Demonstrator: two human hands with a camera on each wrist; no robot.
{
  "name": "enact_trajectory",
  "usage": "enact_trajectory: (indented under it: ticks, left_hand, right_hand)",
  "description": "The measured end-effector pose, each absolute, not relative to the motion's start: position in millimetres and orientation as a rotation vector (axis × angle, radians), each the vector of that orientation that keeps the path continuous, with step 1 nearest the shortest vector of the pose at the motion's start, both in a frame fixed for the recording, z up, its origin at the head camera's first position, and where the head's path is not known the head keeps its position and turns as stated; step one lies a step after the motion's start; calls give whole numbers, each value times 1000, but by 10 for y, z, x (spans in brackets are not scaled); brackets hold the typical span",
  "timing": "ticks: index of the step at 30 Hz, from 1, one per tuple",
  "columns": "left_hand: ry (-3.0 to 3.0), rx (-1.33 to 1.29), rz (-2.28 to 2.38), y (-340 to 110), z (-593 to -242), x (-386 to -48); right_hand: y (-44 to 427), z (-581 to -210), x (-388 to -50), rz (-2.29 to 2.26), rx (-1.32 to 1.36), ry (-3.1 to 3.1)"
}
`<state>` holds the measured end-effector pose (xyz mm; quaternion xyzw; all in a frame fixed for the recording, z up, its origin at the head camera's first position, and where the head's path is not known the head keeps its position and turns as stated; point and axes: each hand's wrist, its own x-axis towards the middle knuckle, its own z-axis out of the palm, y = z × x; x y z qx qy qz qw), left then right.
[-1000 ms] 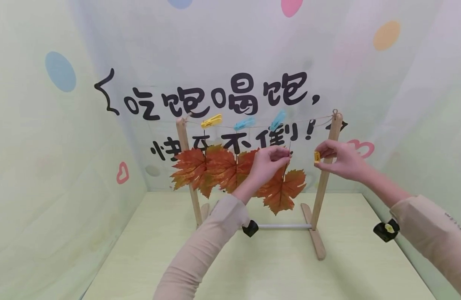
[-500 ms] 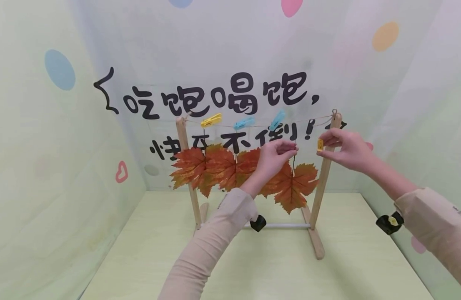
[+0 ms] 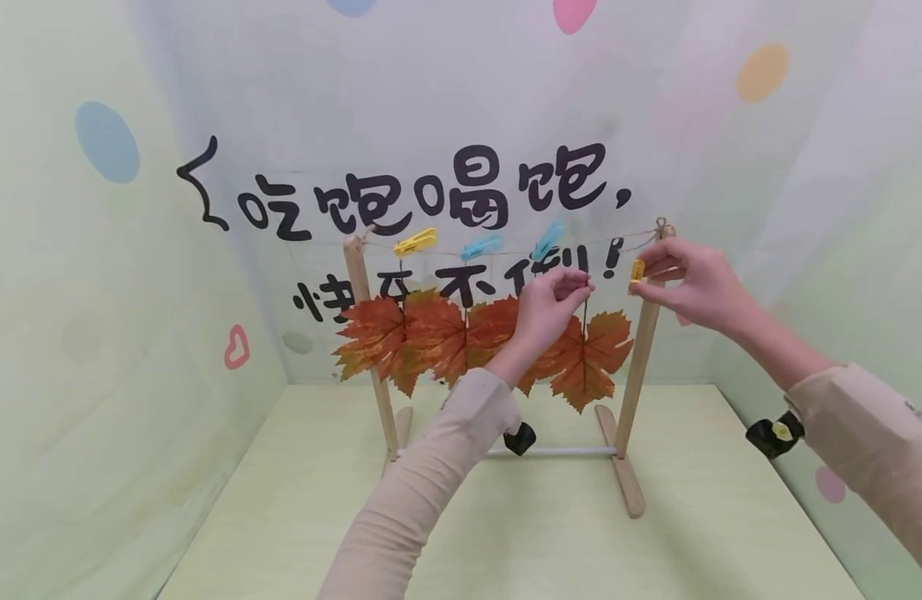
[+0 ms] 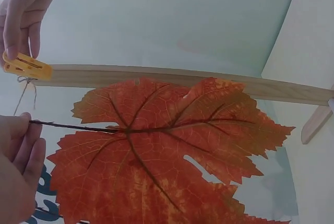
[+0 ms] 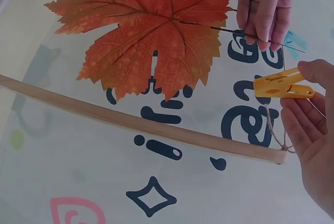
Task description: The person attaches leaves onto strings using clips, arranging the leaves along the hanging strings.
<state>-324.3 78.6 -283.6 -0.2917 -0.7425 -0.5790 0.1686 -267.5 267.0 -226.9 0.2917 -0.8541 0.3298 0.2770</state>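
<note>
My left hand (image 3: 545,310) pinches the thin dark stem of an orange-red maple leaf (image 3: 587,360), which hangs below the fingertips. In the left wrist view this leaf (image 4: 172,130) fills the middle. To the right, my right hand (image 3: 694,285) pinches a yellow-orange clothespin (image 5: 276,84) between thumb and fingers, near the right post. Other leaves (image 3: 371,335) hang along a thin string from a yellow clothespin (image 3: 414,242), a blue clothespin (image 3: 482,247) and a second blue clothespin (image 3: 548,240). My left hand and forearm partly hide the leaves behind them.
The string runs between a left wooden post (image 3: 362,275) and a right wooden post (image 3: 638,375), each on a wooden foot. A pale rod (image 3: 569,452) joins them low down. The stand is on a pale table (image 3: 566,533) before a cloth backdrop with black lettering.
My left hand has moved right and upward, bringing the leaf and its stem closer to the string. My right hand has risen with the clothespin beside the right post.
</note>
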Motion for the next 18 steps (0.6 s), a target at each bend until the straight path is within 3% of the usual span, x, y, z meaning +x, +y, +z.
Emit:
enact_trajectory:
  ticks: [18]
  left_hand:
    - [-2078,-680,-1751,971,-2802,-3409]
  right_hand:
    - [2633,-2157,-2720,916,746,-2327]
